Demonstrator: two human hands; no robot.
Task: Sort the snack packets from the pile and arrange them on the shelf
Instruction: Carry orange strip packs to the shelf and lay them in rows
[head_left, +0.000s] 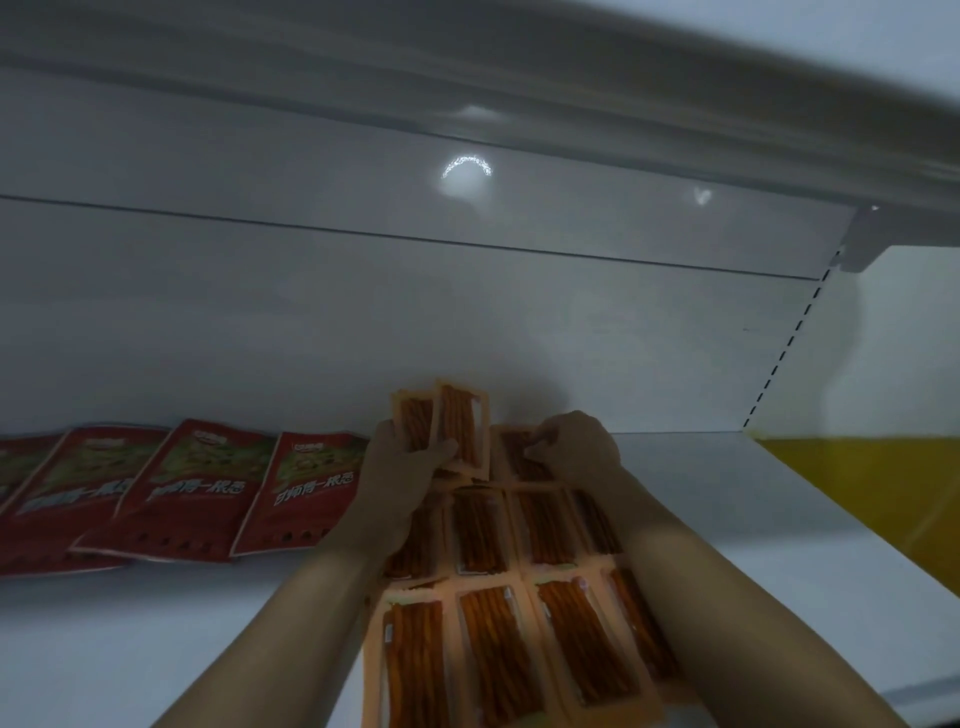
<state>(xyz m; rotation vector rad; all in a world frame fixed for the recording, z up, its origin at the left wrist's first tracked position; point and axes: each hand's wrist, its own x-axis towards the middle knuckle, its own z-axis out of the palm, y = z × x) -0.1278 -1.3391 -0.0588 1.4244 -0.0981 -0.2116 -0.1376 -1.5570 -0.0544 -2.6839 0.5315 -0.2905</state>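
White shelf (727, 519), dimly lit. Orange packets (483, 639) lie in flat rows, lower centre. Left hand (400, 467), centre frame, grasps two fanned packets (460, 426). Right hand (571, 447), just beside it, has fingers bent onto a back-row packet (524, 467); gripping or pressing, cannot tell. Red packets (197, 483) overlap at left.

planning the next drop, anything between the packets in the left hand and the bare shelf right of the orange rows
Yes: the right hand, holding a back-row orange packet, lies between the packets in the left hand and that bare shelf; nothing else visible does.
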